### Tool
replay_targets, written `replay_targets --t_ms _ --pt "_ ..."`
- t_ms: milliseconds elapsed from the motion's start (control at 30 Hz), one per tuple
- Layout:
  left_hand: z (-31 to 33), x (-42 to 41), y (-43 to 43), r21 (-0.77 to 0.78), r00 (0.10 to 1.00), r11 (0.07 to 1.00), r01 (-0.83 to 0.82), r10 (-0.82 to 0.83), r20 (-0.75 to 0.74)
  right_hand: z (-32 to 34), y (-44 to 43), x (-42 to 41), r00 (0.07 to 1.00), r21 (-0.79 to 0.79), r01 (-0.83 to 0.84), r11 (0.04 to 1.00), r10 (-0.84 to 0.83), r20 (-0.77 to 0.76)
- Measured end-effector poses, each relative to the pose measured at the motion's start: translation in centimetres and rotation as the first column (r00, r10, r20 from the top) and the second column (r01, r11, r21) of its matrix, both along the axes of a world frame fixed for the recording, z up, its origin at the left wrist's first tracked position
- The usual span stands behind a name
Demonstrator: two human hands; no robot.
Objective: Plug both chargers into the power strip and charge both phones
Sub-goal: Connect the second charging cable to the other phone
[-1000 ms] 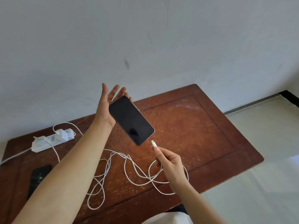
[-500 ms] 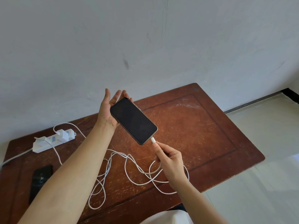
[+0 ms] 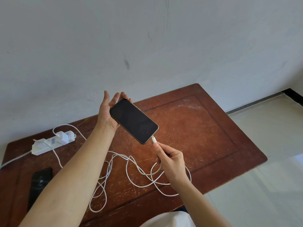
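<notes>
White plastic, short and rounded, the cable plug [image 3: 154, 139] sits pinched in my right hand [image 3: 170, 163], thumb and forefinger pressed together just behind it, and its tip meets the bottom edge of the phone [image 3: 133, 120]; I cannot tell whether it is fully seated. My left hand [image 3: 109, 110] lies palm up under that phone, grip spread, fingers fanned past its top edge, so the slab rests on the palm rather than being clasped. Its glass face is dark and glossy, corners rounded, with a thin metallic rim, and it is held tilted above the tabletop [image 3: 188, 128].

From my right fist the white cable [image 3: 131, 163] drops in loose, tangled loops over the scuffed reddish-brown wood, which has a recessed panel border and pale scratches. Further left, the white power strip [image 3: 49, 144] lies near the wall with two blocky white chargers [image 3: 63, 136] standing in it, a small red light beside them. A second phone [image 3: 39, 182], black and flat, lies face up near the left edge, partly hidden by my left forearm.
</notes>
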State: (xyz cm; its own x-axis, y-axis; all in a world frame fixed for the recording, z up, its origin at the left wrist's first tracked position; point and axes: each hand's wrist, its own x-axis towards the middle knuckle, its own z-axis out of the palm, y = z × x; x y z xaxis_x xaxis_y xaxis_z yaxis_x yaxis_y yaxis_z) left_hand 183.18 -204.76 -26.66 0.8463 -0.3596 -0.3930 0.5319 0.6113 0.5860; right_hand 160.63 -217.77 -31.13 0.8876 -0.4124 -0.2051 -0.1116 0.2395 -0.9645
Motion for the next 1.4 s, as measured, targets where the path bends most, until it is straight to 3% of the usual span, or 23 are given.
replay_targets --t_ms 367,833,1400 --pt "0.3 -0.2 0.2 0.057 1.0 0.998 -0.001 0.001 0.004 0.6 -0.9 0.1 0.995 -0.074 -0.088 0.993 0.084 -0.056" --pt "0.1 -0.6 0.0 0.099 1.0 0.995 0.02 -0.021 0.016 0.7 -0.9 0.3 0.995 0.069 -0.083 0.994 0.086 -0.051" --pt "-0.5 -0.2 -0.4 0.068 0.997 0.996 0.059 -0.062 0.049 -0.1 -1.6 0.7 0.988 -0.139 -0.137 0.981 0.126 -0.084"
